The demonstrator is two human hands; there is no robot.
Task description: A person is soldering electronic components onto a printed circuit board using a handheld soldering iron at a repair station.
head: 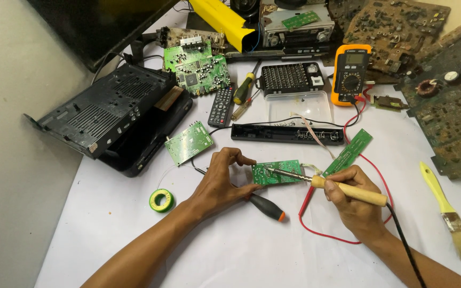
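Observation:
My left hand (221, 181) pinches the left edge of a small green circuit board (276, 172) lying on the white table cover. My right hand (352, 200) grips a soldering iron (348, 189) by its wooden handle, and the metal tip rests on the board's top face. The iron's black cord runs down past my right wrist. A screwdriver with a black and orange handle (267, 208) lies just under the board, between my hands.
A green solder spool (161, 200) lies to the left, and a yellow-handled brush (449, 213) to the right. An orange multimeter (351, 74) with red leads, a bit set (290, 78), a remote (221, 105), an open black casing (114, 112) and several other boards crowd the far side.

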